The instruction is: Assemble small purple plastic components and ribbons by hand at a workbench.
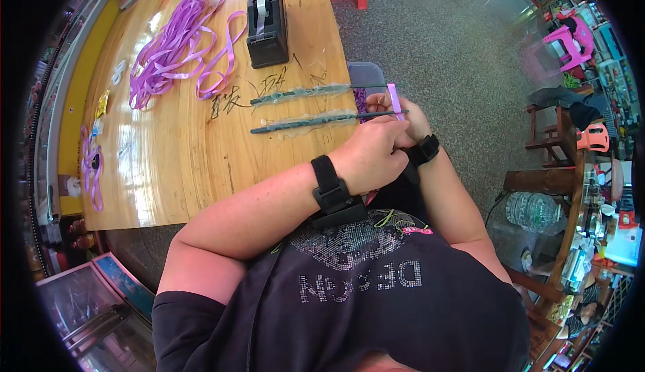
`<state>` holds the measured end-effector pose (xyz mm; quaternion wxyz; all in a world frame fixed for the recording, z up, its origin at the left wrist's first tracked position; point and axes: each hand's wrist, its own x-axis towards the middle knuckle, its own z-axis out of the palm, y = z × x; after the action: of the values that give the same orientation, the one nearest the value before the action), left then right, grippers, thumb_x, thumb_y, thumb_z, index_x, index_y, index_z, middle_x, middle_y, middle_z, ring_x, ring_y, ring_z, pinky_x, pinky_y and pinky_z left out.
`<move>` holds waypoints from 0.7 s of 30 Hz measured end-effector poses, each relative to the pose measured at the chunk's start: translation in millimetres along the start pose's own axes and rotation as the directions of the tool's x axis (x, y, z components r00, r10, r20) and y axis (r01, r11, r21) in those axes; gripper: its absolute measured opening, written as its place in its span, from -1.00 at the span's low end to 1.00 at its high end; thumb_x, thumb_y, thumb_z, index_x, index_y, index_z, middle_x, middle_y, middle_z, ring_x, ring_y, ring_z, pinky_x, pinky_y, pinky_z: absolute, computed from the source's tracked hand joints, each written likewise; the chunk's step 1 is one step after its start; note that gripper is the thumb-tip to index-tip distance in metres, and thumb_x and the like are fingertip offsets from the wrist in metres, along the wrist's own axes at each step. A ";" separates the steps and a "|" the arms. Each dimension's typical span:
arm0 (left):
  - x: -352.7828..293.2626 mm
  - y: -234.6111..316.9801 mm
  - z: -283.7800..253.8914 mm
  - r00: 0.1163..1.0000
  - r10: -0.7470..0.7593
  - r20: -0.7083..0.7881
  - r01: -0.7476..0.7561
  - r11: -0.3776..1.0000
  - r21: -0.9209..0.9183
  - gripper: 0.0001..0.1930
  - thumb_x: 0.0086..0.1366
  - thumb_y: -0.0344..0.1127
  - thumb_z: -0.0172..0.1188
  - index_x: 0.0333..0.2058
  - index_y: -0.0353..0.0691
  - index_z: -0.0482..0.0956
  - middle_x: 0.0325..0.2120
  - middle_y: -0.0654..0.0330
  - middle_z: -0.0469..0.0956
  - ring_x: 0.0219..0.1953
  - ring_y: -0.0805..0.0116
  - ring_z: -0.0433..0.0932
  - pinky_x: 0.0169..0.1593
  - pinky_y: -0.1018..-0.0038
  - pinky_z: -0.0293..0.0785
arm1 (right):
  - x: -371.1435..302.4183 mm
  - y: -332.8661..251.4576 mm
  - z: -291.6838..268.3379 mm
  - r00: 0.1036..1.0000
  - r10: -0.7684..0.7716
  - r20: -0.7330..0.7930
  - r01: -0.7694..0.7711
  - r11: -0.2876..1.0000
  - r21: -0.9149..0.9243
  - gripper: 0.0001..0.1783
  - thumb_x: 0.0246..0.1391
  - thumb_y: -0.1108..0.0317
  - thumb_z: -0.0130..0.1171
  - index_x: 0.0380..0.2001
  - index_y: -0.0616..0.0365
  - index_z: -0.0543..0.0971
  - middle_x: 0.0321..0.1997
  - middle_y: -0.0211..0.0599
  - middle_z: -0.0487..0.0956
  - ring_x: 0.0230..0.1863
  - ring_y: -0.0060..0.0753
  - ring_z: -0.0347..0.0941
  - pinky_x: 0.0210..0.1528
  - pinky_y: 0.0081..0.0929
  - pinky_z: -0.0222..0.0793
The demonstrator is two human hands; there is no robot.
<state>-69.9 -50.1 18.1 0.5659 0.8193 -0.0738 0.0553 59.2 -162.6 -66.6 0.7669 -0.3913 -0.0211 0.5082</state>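
Note:
Two thin dark rods, the far rod (299, 94) and the near rod (302, 125), lie side by side, stuck to the tabletop with a clear lumpy layer. Their ends reach out past the table's right edge. A short piece of purple ribbon (393, 97) crosses the rod ends. My left hand (371, 152) is closed, its fingertips pinching at the ribbon's lower end beside the near rod's tip. On the far side of the rod tips, my right hand (414, 121) curls its fingers around the same ribbon. The left hand partly hides the fingertips' contact.
The wooden table (195, 177) carries a heap of purple ribbon (178, 46), a black tape dispenser (267, 26) and more ribbon (93, 164) at the left edge. Below the right edge sits a grey bin (368, 71) with purple pieces. A wooden chair (547, 180) stands at right.

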 end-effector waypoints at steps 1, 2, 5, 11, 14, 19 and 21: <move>-0.4 -2.6 1.3 1.000 -0.002 -0.005 0.002 1.000 0.001 -0.82 -0.06 -0.52 0.06 -0.40 -0.37 0.47 -0.33 -0.11 0.50 -0.20 -0.08 0.49 -0.13 0.20 0.43 | 2.0 0.3 -0.9 1.000 -0.009 0.029 0.009 1.000 0.008 -0.57 0.21 0.18 -0.12 -0.09 0.36 0.43 -0.23 -0.13 0.50 -0.22 -0.25 0.49 -0.12 -0.29 0.45; -0.6 -7.6 3.4 0.997 0.068 -0.029 -0.068 0.997 0.021 -0.78 -0.04 -0.52 0.05 -0.33 -0.34 0.46 -0.37 -0.10 0.50 -0.28 -0.05 0.51 -0.22 0.24 0.43 | 2.7 0.0 -1.4 0.999 -0.005 0.032 0.005 1.000 0.006 -0.57 0.21 0.18 -0.12 -0.09 0.36 0.43 -0.23 -0.13 0.50 -0.22 -0.25 0.49 -0.12 -0.29 0.45; -1.1 -6.1 2.1 0.997 0.073 -0.014 -0.073 0.997 0.022 -0.73 -0.03 -0.52 0.03 -0.27 -0.32 0.44 -0.42 -0.09 0.50 -0.35 -0.02 0.52 -0.31 0.27 0.44 | 4.9 1.0 -3.5 0.978 -0.048 0.203 0.042 0.999 0.035 -0.60 0.22 0.17 -0.12 -0.13 0.33 0.44 -0.19 -0.13 0.48 -0.20 -0.27 0.46 -0.11 -0.33 0.42; -1.7 -11.5 3.9 0.998 0.054 -0.019 -0.054 0.998 0.037 -0.75 -0.03 -0.52 0.03 -0.29 -0.31 0.44 -0.43 -0.10 0.50 -0.34 -0.03 0.51 -0.30 0.26 0.42 | 8.2 7.2 4.9 0.973 -0.118 0.199 0.091 0.986 0.137 -0.70 0.21 0.18 -0.09 -0.32 0.23 0.44 -0.25 -0.16 0.47 -0.23 -0.29 0.44 -0.12 -0.37 0.40; -1.0 -10.6 4.4 0.998 0.064 -0.026 -0.063 0.997 0.046 -0.75 -0.04 -0.52 0.03 -0.30 -0.31 0.44 -0.43 -0.11 0.50 -0.33 -0.04 0.50 -0.29 0.25 0.42 | 8.8 6.1 -3.2 0.957 -0.098 0.273 0.049 0.982 0.183 -0.74 0.19 0.21 -0.06 -0.37 0.21 0.42 -0.27 -0.19 0.46 -0.25 -0.30 0.42 -0.15 -0.37 0.39; -1.3 -8.7 2.0 0.999 0.049 0.001 -0.049 0.997 0.057 -0.76 -0.03 -0.53 0.03 -0.30 -0.33 0.45 -0.37 -0.12 0.49 -0.29 -0.07 0.49 -0.25 0.24 0.42 | 2.4 -1.3 -10.7 0.977 -0.107 0.184 0.098 0.994 0.057 -0.78 0.19 0.23 -0.04 -0.37 0.18 0.43 -0.34 -0.25 0.48 -0.32 -0.37 0.44 -0.20 -0.44 0.40; -1.5 -6.2 1.2 0.995 0.101 -0.012 -0.100 0.995 0.028 -0.74 -0.03 -0.53 0.03 -0.28 -0.36 0.45 -0.31 -0.14 0.47 -0.24 -0.09 0.49 -0.19 0.25 0.42 | -4.9 -4.0 -5.8 0.991 -0.110 0.080 0.110 0.994 0.012 -0.77 0.22 0.22 -0.07 -0.33 0.16 0.42 -0.37 -0.31 0.45 -0.36 -0.44 0.41 -0.26 -0.46 0.39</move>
<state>-70.3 -49.0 11.7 0.5514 0.8220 -0.1103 0.0903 62.4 -170.5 -66.3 0.7938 -0.3657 -0.0715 0.4806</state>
